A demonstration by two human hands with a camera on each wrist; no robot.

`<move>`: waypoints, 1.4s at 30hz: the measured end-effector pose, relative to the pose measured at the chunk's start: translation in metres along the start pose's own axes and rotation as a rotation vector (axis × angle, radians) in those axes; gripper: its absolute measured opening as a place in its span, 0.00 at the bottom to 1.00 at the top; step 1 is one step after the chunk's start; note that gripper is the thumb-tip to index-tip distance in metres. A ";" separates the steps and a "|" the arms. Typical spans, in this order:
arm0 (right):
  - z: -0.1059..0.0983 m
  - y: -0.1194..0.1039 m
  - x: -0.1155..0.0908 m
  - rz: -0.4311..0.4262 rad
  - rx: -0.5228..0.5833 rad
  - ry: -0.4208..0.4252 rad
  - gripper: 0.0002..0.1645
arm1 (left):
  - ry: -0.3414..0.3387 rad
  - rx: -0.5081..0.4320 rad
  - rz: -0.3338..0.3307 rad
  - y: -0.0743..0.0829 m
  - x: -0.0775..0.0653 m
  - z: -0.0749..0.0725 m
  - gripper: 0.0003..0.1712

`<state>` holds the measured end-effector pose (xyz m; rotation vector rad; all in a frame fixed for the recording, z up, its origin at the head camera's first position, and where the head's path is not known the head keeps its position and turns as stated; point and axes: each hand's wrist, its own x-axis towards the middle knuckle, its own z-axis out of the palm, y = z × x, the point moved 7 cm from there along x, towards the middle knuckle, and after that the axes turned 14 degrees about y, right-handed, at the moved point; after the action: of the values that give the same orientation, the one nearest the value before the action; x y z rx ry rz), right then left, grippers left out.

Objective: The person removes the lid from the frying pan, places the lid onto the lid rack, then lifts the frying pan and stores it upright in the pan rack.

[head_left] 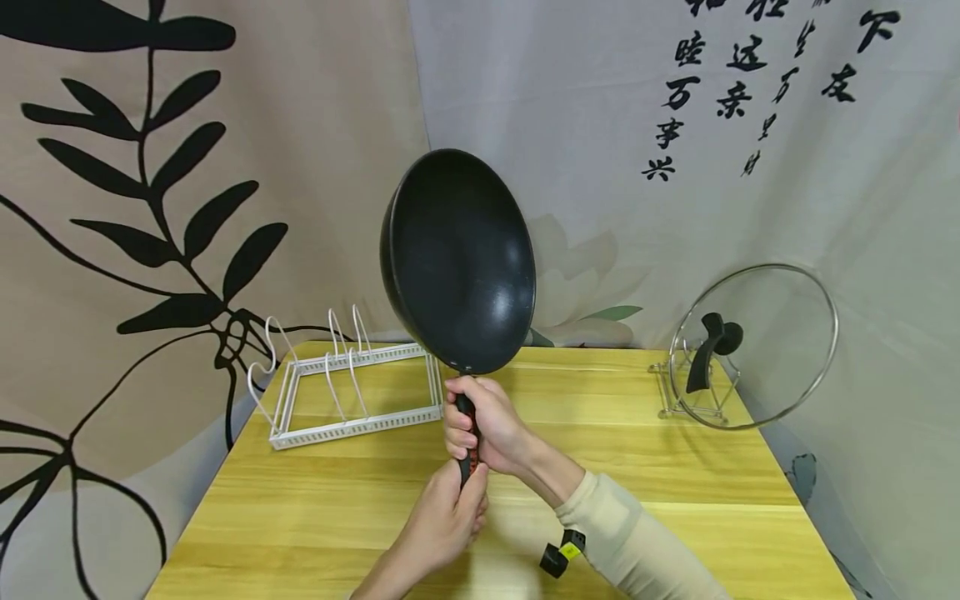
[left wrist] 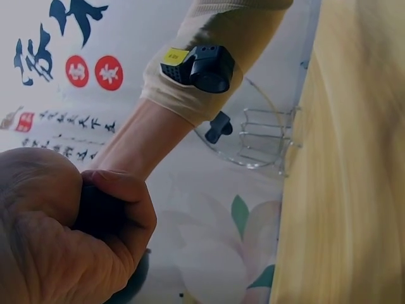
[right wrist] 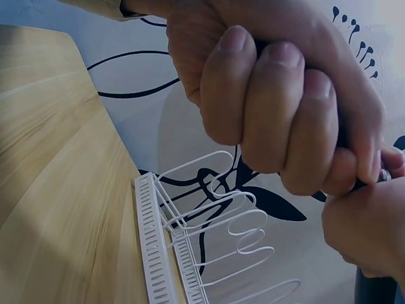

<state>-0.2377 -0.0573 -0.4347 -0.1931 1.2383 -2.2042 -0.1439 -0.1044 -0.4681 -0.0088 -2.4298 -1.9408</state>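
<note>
A black wok (head_left: 459, 262) is held up above the table, its inside facing the head camera and its handle (head_left: 467, 417) pointing down. My right hand (head_left: 487, 425) grips the upper part of the handle, close to the pan. Just below it, my left hand (head_left: 447, 512) holds the handle's lower end, its thumb lying upward. In the left wrist view, a dark part of the handle (left wrist: 98, 212) shows within curled fingers. The right wrist view shows the curled fingers from the side, while the wok (right wrist: 380, 288) is mostly outside that view.
On the wooden table (head_left: 337, 500), a white rack (head_left: 352, 427) with wire loops stands at the left, behind the hands. At the far right, a glass lid (head_left: 780, 358) with a black knob leans upright in a small wire stand (head_left: 663, 392). Printed cloth hangs behind.
</note>
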 end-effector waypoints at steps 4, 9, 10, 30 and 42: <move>0.009 0.001 0.005 -0.003 0.005 -0.041 0.16 | 0.051 0.049 0.015 0.002 0.000 -0.008 0.20; 0.019 0.001 0.010 0.003 0.014 -0.074 0.16 | 0.131 0.140 0.051 0.008 -0.001 -0.018 0.20; 0.021 0.001 0.011 0.007 0.017 -0.080 0.16 | 0.150 0.157 0.059 0.009 -0.001 -0.020 0.20; 0.055 0.009 0.029 0.053 0.054 -0.227 0.16 | 0.327 0.274 0.095 0.020 -0.007 -0.050 0.20; 0.074 0.012 0.036 0.064 0.067 -0.328 0.18 | 0.387 0.356 0.092 0.024 -0.009 -0.065 0.19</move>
<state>-0.2323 -0.1361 -0.4087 -0.4615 0.9756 -2.0549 -0.1327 -0.1619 -0.4304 0.2352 -2.4132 -1.3026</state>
